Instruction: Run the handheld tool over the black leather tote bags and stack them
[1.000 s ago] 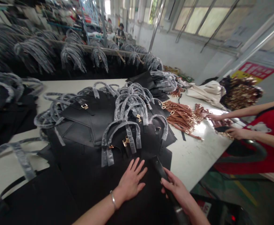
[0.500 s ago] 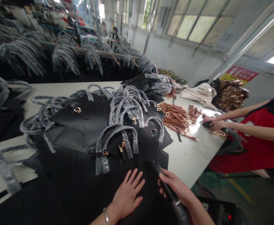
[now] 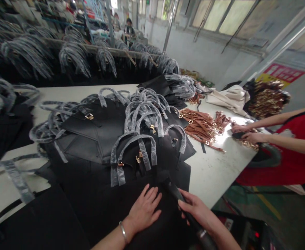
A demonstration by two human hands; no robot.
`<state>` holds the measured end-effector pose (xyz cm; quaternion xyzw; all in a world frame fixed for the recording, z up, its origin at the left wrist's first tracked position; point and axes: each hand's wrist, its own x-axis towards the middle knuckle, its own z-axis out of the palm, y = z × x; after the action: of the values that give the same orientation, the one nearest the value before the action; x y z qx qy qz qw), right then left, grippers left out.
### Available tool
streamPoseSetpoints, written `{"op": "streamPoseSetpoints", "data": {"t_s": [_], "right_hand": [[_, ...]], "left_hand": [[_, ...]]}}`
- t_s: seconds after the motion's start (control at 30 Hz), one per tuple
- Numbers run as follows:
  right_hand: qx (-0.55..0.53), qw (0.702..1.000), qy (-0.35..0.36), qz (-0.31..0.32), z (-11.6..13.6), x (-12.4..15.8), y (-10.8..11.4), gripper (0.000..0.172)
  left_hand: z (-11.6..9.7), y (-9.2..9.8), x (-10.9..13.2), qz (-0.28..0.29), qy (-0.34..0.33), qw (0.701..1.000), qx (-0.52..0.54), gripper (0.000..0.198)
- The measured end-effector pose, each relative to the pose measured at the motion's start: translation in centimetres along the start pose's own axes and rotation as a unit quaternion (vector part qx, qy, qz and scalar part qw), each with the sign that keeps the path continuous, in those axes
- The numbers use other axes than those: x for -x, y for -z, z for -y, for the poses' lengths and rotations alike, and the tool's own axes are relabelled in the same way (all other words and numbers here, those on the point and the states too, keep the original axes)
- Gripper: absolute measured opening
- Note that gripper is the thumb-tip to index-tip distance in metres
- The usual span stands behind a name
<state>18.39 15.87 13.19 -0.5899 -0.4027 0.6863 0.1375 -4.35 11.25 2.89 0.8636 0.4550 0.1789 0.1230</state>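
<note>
The right hand (image 3: 197,211) clamped a black-handled tool (image 3: 180,198); the open left hand (image 3: 144,210) held a black leather panel (image 3: 108,211), which could slip.

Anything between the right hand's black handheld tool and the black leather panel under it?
Nothing visible: the black handheld tool in the right hand lies right over the black leather panel, though dark on dark hides exact contact.
</note>
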Motion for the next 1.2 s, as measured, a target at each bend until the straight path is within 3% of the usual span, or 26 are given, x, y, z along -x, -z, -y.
{"op": "streamPoseSetpoints", "data": {"t_s": [0.23, 0.5, 0.7, 0.97, 1.1, 1.2], "right_hand": [[-0.003, 1.000, 0.022, -0.007, 0.5, -1.2, -1.9, 0.062], [0.004, 1.000, 0.022, -0.020, -0.1, -0.7, -1.2, 0.066], [-0.020, 0.998, 0.047, -0.048, 2.1, -3.8, -1.6, 0.052], [0.021, 0.999, 0.028, -0.029, 3.5, -4.0, -0.7, 0.049], [0.029, 0.994, 0.066, -0.081, 4.0, -5.1, -2.2, 0.058], [0.033, 0.989, 0.089, -0.110, 3.5, -3.7, -2.8, 0.071]], "left_hand": [[-0.2, -0.7, 0.2, -0.022, -0.006, 1.000, 0.010, 0.045], [0.1, -0.8, 0.2, -0.026, -0.019, 0.999, 0.012, 0.042], [0.2, -0.6, 0.0, -0.027, -0.019, 0.999, 0.014, 0.041], [0.4, -0.7, 0.2, -0.027, -0.019, 0.999, 0.027, 0.042], [0.5, -1.1, 0.3, -0.021, -0.018, 0.999, 0.018, 0.040], [0.0, -1.6, 0.7, -0.026, -0.001, 1.000, 0.005, 0.038]]}}
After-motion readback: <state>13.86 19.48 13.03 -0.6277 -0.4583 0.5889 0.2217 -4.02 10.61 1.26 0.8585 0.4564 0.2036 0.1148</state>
